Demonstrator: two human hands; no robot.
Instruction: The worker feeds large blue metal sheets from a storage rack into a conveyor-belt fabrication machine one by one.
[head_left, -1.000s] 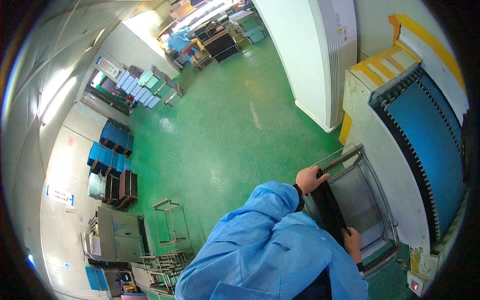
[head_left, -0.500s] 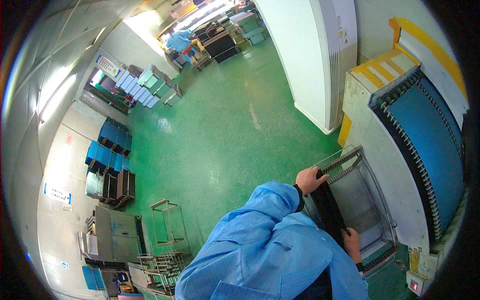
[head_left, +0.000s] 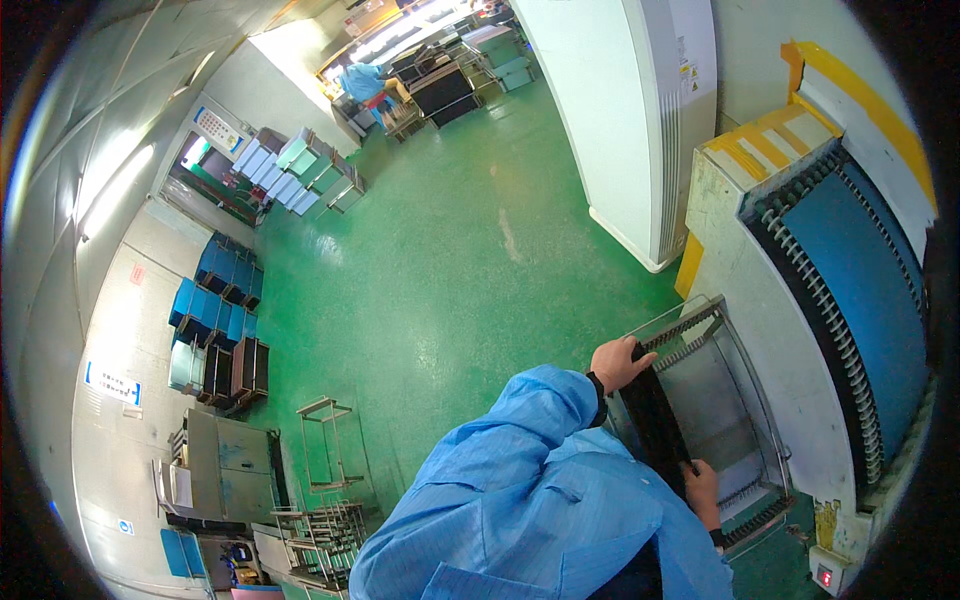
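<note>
A black panel (head_left: 655,420) was grasped by the left hand (head_left: 620,366) and right hand (head_left: 703,488) at a toothed metal rack (head_left: 690,341) beside a blue-surfaced machine (head_left: 855,300); across the glossy green floor (head_left: 420,250), blue bins (head_left: 205,305) were lined along a pale wall (head_left: 125,325).

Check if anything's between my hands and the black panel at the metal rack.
Nothing visible is in the way: your left hand grips the panel's upper end in the picture, and your right hand touches its lower end. The surfaces beneath your hands are hidden.
</note>
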